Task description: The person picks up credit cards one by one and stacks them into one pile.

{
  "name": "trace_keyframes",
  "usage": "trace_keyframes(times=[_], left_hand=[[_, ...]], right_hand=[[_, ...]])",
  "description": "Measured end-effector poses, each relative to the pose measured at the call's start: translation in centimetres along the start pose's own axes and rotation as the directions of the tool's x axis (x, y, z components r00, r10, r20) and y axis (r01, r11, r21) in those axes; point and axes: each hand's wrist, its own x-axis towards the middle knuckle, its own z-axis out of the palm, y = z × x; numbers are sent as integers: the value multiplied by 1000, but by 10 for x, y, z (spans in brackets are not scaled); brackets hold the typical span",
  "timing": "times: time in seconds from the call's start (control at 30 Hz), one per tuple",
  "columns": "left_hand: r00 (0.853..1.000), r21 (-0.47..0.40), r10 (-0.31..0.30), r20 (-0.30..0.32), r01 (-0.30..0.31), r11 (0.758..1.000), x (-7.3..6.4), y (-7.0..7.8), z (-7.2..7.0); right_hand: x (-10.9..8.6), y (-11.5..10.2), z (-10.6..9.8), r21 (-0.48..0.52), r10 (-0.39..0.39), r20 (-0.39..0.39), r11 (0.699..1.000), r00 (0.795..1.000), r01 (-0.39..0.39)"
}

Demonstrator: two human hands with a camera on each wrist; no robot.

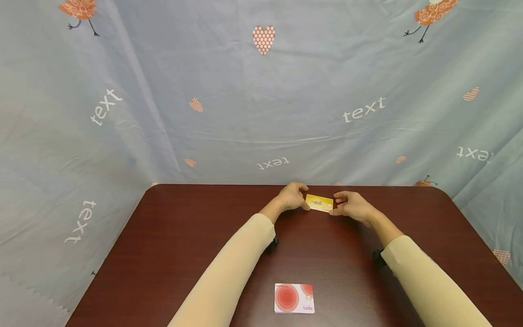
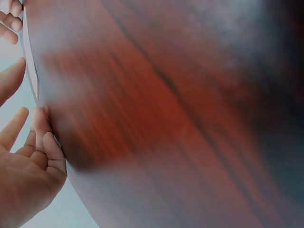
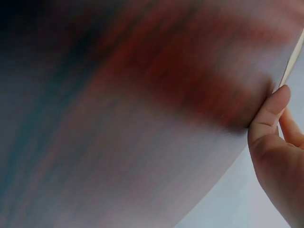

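Note:
A yellow bank-style card (image 1: 319, 203) lies near the far edge of the dark reddish-brown table, slightly angled. At its left end is my left hand (image 1: 292, 196), thumb at the card's near left corner and fingers spread beyond it. On the other side my right hand (image 1: 352, 206) has its thumb by the near right corner, with the fingers apart from the card. The left wrist view shows the card (image 2: 31, 61) almost edge-on, beside the left hand (image 2: 33, 175). A similar thin edge of the card (image 3: 290, 61) appears above the right hand's thumb in the right wrist view.
A white card with red circles (image 1: 287, 297), perhaps a small stack, lies nearer me between my forearms. Behind the table (image 1: 184, 236) hangs a grey-blue patterned cloth (image 1: 229, 81), close to its far edge and along both sides.

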Motion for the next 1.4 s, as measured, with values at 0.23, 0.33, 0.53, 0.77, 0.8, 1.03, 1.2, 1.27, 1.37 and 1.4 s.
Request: trace_keyframes(times=[0.23,0.33,0.53,0.77,0.8,1.03,1.2,1.27,1.37,1.4], left_hand=[[1000,82,-28,-6,28,996,2,6,-2],[999,106,-37,-16,39,994,4,6,-2],[999,119,-45,-26,48,992,6,5,1],[999,145,-48,-6,48,988,5,7,4],[999,146,-51,-6,52,988,5,7,5],[999,168,-42,-24,46,985,3,8,8],[998,182,-38,-40,45,982,3,9,9],[997,183,-52,-55,61,981,3,9,9],[995,181,-71,-72,83,980,3,10,9],[994,180,-74,-75,86,980,4,10,9]], right_hand=[[6,-3,2,-29,19,-23,999,1000,-20],[7,-4,3,-42,21,-33,999,999,-22],[7,-5,5,-65,18,-54,998,998,-21],[7,-4,5,-85,39,-66,995,997,-45],[8,-4,6,-84,45,-67,995,997,-50],[8,-4,6,-79,51,-78,995,996,-57],[9,-4,7,-47,41,-90,998,995,-46],[10,-5,8,-36,40,-94,998,995,-44],[11,-6,9,-33,38,-95,999,995,-42],[12,-7,10,-31,42,-97,998,994,-45]])
